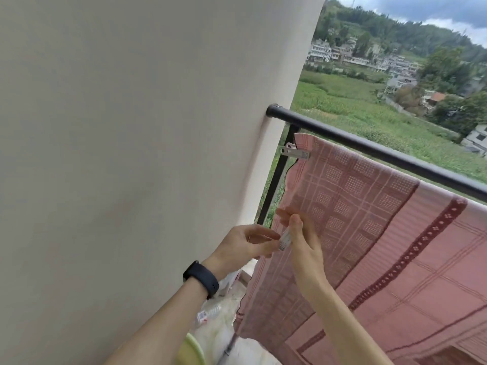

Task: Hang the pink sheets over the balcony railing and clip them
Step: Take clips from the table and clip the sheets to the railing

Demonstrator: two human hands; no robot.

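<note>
1. Pink sheet (369, 219) hangs draped over black balcony railing (369, 147). It has a woven check pattern and a darker lace-like band running diagonally, and it falls on the near side of the rail.
2. Sheet's top left corner sits just below the rail, near the wall end. A pale clothes clip (295, 153) is clamped on that corner and sticks out sideways to the left.
3. Second pale clip (285, 241) sits lower down, in front of the sheet's left edge, between the two hands.
4. Left hand (242, 248): fingers curled in, fingertips pinching the lower end of the second clip.
5. Right hand (303, 243): fingers stretched up and left, thumb raised, touching the clip's other side. Blurred, so cannot tell whether it grasps the clip or only rests against it.
6. Black wristband (201, 279) on the left wrist.
7. Railing post (276, 177) runs down just left of the sheet, beside the plain off-white wall (131, 127) the rail is fixed into.
8. On the floor below the arms: white plastic bags (216, 320) and part of a light green rim (192, 349).
9. Beyond the rail: green fields, houses, wooded hills, cloudy sky.
</note>
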